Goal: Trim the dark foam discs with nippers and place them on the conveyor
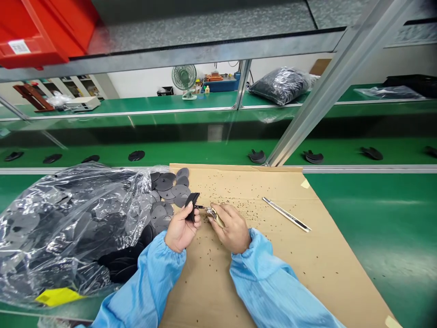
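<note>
My left hand (184, 226) grips a curved black plastic part (192, 206), thumb on its near face and fingers wrapped behind it. Opposite it, my right hand (232, 228) is closed around a small hand tool (214, 215) with shiny metal and a beige section. A thin dark piece (200, 207) bridges the gap between the tool and the black part; its exact kind is too small to tell. Both hands are above a brown cardboard sheet (273, 269). Beside my left hand lie flat black discs (164, 182), loosely piled.
A clear plastic bag (68, 223) full of black discs fills the left side. Tiny dark bits (235, 200) are scattered over the cardboard, with a slim white-and-black cutter-like tool (287, 214) at right. Black parts (256, 156) sit along the green belt behind. A metal post (307, 105) slants overhead.
</note>
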### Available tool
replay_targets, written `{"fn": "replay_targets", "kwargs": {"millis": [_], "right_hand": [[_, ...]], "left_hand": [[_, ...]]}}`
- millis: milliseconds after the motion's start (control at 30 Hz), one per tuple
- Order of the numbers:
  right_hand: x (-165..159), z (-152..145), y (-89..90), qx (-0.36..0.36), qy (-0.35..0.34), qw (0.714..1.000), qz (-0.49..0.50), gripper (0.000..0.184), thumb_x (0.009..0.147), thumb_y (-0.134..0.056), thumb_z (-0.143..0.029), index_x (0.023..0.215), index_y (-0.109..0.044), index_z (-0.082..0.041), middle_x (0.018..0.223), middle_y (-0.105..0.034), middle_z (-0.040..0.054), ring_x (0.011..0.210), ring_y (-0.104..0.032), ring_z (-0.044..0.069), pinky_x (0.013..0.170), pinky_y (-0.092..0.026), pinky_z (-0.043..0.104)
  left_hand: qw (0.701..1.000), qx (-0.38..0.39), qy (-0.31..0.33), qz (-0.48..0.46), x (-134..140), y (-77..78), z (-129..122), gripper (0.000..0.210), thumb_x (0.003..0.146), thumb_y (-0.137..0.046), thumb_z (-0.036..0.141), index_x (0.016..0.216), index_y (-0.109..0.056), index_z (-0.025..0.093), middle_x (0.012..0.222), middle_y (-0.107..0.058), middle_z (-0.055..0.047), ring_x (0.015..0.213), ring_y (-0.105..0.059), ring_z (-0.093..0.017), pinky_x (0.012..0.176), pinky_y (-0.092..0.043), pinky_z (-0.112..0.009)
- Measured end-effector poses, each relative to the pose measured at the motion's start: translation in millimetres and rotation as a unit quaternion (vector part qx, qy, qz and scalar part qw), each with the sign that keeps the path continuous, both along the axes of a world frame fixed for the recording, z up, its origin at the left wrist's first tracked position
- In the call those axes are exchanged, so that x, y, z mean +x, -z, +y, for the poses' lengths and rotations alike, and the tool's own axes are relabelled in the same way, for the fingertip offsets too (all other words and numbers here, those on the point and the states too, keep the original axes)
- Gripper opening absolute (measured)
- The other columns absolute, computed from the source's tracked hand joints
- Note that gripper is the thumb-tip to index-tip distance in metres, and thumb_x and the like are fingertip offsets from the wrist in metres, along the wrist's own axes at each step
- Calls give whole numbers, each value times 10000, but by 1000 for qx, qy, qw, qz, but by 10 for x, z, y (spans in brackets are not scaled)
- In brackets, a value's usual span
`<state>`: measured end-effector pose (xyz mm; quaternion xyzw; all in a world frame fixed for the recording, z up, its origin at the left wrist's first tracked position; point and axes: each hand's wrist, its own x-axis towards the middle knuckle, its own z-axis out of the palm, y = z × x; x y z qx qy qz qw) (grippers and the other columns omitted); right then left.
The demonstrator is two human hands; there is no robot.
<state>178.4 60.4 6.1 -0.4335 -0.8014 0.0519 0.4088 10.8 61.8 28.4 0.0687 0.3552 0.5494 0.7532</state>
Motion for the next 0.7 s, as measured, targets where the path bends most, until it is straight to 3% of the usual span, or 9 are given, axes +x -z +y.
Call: {"fn": "replay_targets", "kwargs": {"millis": [533,700], "right_hand": [[19,7,-50,-28,4,997,-73,310,914,-416,-170,1175,-584,-187,830,-584,71,766,-538,207,744,-464,325],[10,-3,-19,-60,-7,998,-23,292,915,-418,-188,1158,-580,-193,829,-582,63,757,-563,198,721,-485,307]], "left_hand": [[1000,-12,-9,-13,12,9,3,89,822,-615,169,840,-548,114,651,-570,-25,509,-499,-76,447,-356,-177],[1000,-2,-8,-16,4,13,9,99,805,-628,164,815,-538,122,673,-571,-33,523,-491,-78,442,-337,-177]]}}
